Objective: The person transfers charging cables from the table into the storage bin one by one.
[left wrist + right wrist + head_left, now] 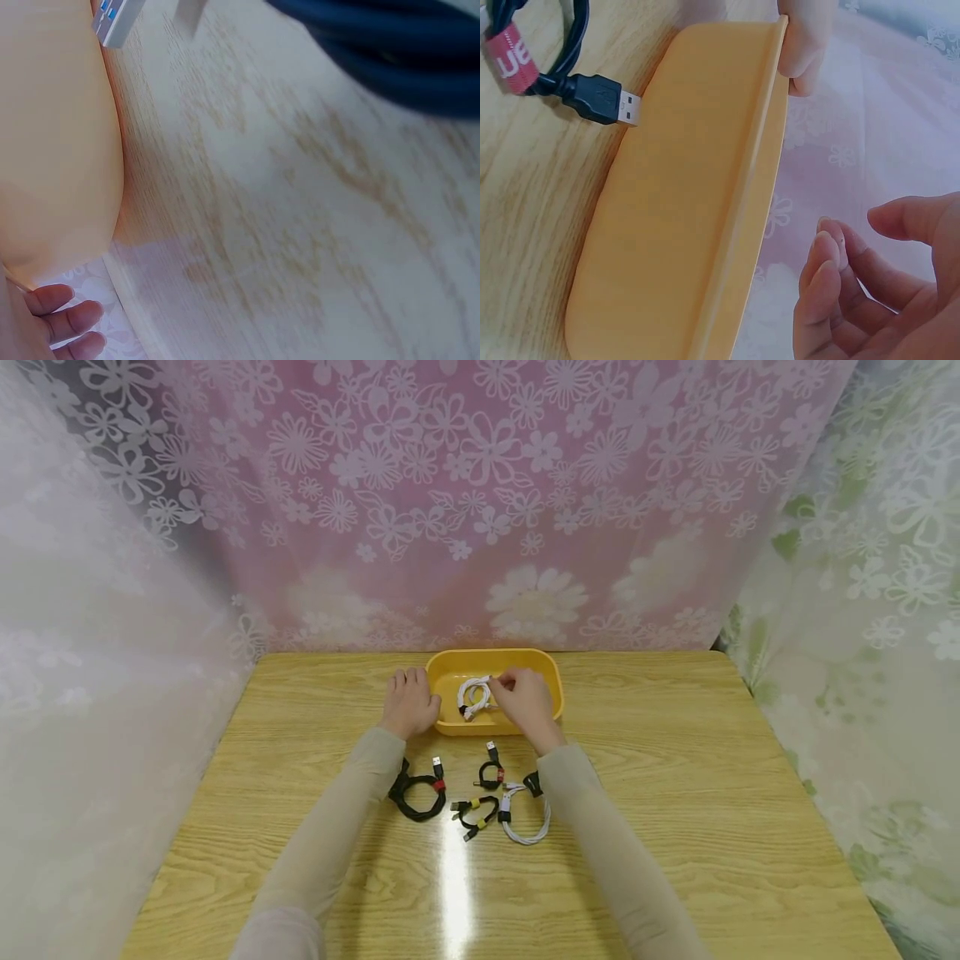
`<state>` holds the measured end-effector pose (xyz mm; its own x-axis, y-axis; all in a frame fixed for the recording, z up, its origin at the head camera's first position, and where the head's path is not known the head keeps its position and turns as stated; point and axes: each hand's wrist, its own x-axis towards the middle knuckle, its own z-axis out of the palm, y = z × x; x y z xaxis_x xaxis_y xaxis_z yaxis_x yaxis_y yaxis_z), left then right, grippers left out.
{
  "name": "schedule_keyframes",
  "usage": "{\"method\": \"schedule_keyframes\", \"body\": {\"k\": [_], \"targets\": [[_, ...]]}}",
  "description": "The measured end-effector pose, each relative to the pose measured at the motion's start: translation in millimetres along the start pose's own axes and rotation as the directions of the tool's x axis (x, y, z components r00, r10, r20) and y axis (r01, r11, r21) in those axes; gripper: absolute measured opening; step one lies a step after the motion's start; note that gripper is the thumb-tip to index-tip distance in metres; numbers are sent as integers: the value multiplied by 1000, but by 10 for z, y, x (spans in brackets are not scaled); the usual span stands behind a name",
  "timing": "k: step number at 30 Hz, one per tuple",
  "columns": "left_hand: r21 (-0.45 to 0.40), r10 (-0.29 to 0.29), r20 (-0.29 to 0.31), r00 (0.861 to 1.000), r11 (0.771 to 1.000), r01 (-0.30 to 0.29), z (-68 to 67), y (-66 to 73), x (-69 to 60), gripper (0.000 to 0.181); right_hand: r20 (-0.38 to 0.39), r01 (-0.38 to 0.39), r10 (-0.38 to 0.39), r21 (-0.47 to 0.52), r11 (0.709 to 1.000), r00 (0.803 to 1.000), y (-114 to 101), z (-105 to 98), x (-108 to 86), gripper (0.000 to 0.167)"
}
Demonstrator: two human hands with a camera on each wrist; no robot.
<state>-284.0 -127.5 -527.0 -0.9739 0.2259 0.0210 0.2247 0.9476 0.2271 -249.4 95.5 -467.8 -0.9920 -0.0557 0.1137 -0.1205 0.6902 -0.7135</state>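
A yellow plastic bin (495,727) stands at the table's back edge with a coiled white cable (463,693) inside. My left hand (408,702) grips its left rim; in the left wrist view, several fingertips (75,319) show beyond the bin's wall. Over the bin's right part is my right hand (525,697), close to the white cable. From the right wrist, its thumb and loosely bent fingers (821,289) stand apart with nothing between them. In front of the bin lie a short black USB cable with a red tie (491,768) and a larger black coil (420,814).
A small black cable with yellow ties (476,814) and a white cable with black ties (528,839) lie nearer me, the latter beside my right sleeve. The wooden table (675,827) meets a pink floral curtain (487,527) behind the bin.
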Motion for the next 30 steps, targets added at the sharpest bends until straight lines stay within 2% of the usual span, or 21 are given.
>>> {"method": "schedule_keyframes", "body": {"k": [11, 17, 23, 30], "targets": [[3, 3, -12, 1000, 1000, -3, 39, -27, 21, 37, -22, 18, -17, 50, 999, 1000, 5, -43, -224, 23], [-3, 1, -13, 1000, 1000, -1, 32, -25, 11, 36, -22, 2, 0, 69, 998, 1000, 42, -20, -352, 21], [-5, 7, -13, 1000, 1000, -7, 17, -18, -6, 33, -41, 21, -17, 94, 995, 999, 96, 6, -447, 20], [0, 11, -23, 1000, 1000, -11, 17, -2, -9, 33, -51, -1, 8, 129, 992, 999, 138, 23, -534, 21]]}}
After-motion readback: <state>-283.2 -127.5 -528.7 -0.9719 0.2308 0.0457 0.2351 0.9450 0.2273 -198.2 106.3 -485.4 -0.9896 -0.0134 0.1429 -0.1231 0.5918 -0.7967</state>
